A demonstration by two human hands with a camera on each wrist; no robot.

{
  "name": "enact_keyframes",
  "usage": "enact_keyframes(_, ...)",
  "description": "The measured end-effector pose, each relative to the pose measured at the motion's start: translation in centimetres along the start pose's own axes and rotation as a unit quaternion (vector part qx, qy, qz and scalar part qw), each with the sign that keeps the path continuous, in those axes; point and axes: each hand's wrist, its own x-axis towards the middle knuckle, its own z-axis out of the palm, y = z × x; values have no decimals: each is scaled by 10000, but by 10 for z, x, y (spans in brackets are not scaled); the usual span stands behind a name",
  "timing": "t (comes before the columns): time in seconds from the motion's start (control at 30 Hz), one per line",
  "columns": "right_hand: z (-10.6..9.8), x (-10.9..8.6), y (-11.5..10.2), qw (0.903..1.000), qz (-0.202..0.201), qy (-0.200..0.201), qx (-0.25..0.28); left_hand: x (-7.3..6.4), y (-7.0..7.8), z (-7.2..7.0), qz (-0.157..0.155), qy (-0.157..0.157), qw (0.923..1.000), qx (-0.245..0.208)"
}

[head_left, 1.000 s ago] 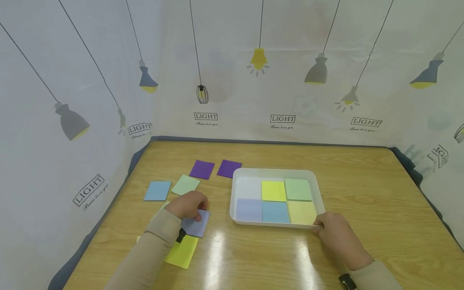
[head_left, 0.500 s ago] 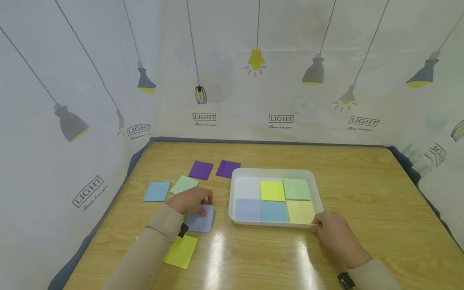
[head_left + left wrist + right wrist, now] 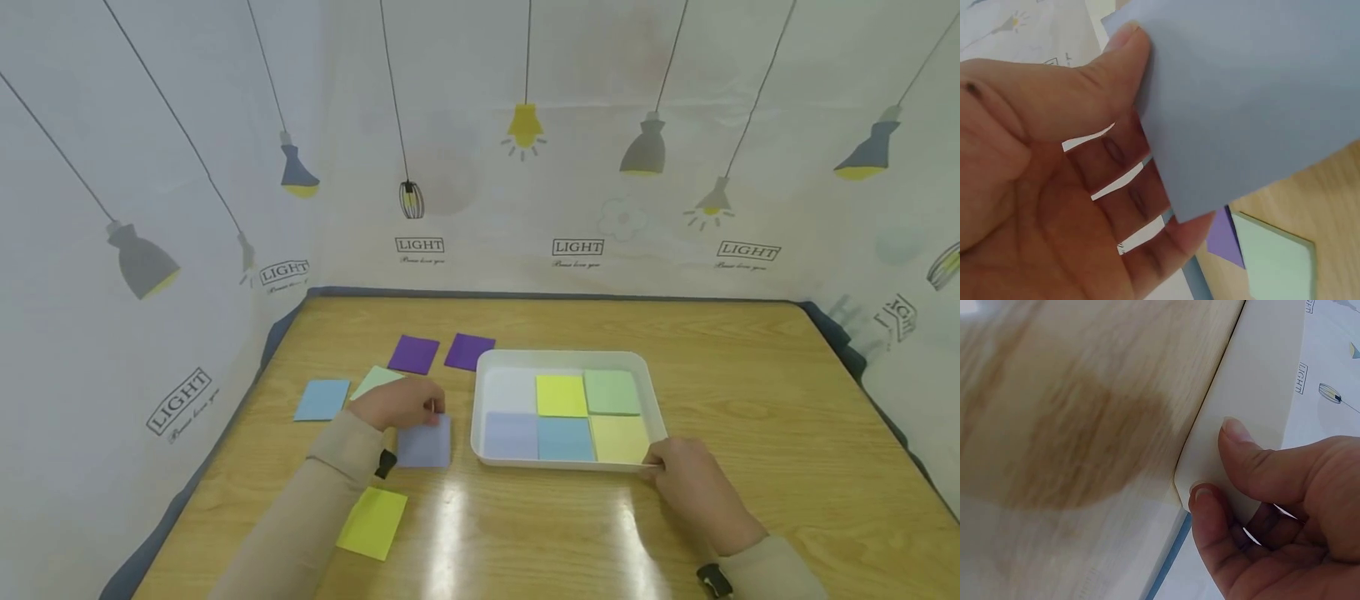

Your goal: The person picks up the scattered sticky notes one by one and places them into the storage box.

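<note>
My left hand [image 3: 401,402] pinches a lavender-blue paper square [image 3: 423,444] by its edge, left of the tray. In the left wrist view the thumb lies on the face of this square [image 3: 1254,106] and the fingers are behind it. My right hand [image 3: 701,492] grips the near right corner of a white rectangular tray [image 3: 510,386]; thumb and forefinger meet at its wall [image 3: 1254,381]. Inside the tray, yellow [image 3: 561,396] and light green [image 3: 612,392] squares form the back row. Lavender [image 3: 511,435], blue [image 3: 566,438] and pale yellow [image 3: 618,439] ones fill the front row.
Loose squares lie left of the tray: blue [image 3: 322,400], light green [image 3: 377,380] partly behind the left hand, two purple [image 3: 414,354], and yellow [image 3: 372,523] near the left forearm. A lamp-printed cloth [image 3: 480,192] surrounds the wooden table [image 3: 750,367].
The left hand has carried the lavender-blue square rightward and slightly away from me, nearer the tray, and the square has turned straighter. The right hand keeps its hold on the tray corner.
</note>
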Motion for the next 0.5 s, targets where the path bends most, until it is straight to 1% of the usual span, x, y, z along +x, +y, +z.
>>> enact_keyframes(0.1, 0, 0, -1, 10000, -25, 14, 13, 2, 3, -6, -28, -6, 10000, -2)
enact_keyframes(0.2, 0, 0, -1, 10000, -5, -15, 25, 4, 7, -14, 44, 6, 10000, 50)
enact_keyframes(0.4, 0, 1, 0, 10000, 7, -31, 35, 5, 21, -32, 324, 79, 9991, 256)
enact_keyframes(0.5, 1, 0, 1, 9999, 48, -19, 96, 7, 28, -37, 469, 158, 9985, 252)
